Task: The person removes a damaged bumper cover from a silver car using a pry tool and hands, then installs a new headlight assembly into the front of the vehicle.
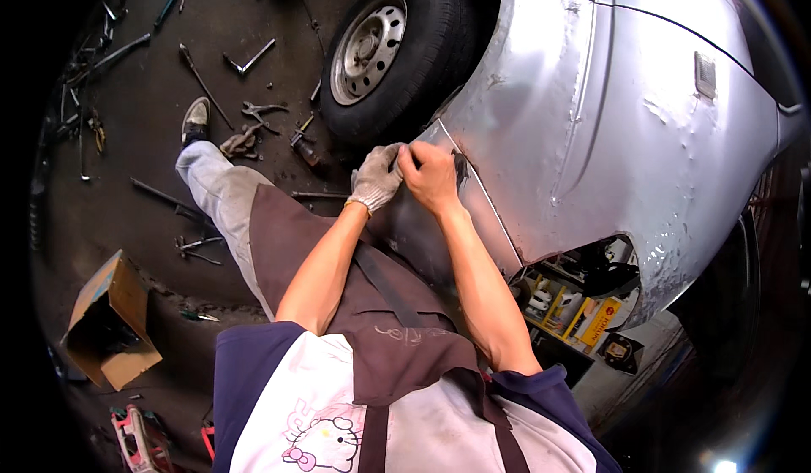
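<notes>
Glove (372, 189) covers the left hand (380, 171); the right hand (431, 176) is bare. Both are curled nearly closed, fingertips together by the far end of the grey panel (414, 232), just left of the seam (483, 198); I cannot tell if they pinch anything small. Bare fingers look most at risk: a slip could scrape them on the panel's edge, and a tiny part, if held, could fall to the dark floor (211, 29) and be lost. On the right, the car (541, 135) has chipped paint, which rubbing might flake further. On the far side, the wheel (395, 55) leaves little room for knuckles. Farther left, 1 shoe (197, 118) stands near a loose glove (242, 142), pliers (258, 111) and a bar (205, 84); stepping on these could upset balance and jerk both hands.
</notes>
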### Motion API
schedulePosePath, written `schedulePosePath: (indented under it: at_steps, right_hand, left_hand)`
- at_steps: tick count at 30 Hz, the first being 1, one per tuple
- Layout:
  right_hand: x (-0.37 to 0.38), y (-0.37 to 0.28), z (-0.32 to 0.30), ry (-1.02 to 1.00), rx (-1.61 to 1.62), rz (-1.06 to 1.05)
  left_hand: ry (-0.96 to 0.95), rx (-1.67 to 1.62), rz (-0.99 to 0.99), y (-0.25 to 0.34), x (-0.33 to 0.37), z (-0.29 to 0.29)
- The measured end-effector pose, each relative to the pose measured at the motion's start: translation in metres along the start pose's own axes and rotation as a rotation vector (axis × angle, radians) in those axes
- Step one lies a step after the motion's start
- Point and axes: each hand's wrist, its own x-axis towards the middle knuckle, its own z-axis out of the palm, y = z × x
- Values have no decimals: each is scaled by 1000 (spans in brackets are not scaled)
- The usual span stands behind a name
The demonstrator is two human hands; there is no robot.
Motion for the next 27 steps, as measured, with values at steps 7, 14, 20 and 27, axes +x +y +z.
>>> schedulePosePath:
  at_steps: [7,14,20,27]
  right_hand:
    - [-92,-39,-46,-141,-56,-168]
    - [-187,-53,-90,166,53,150]
    - [-236,-26,-100,656,-96,518]
    - [-257,5,-92,1037,21,728]
  left_hand:
    - [54,6,33,43,10,-24]
    - [-4,-15,-234,48,13,-13]
    - [-1186,1054,-255,-28,-43,-43]
    - [-209,-36,-613,-18,-9,-94]
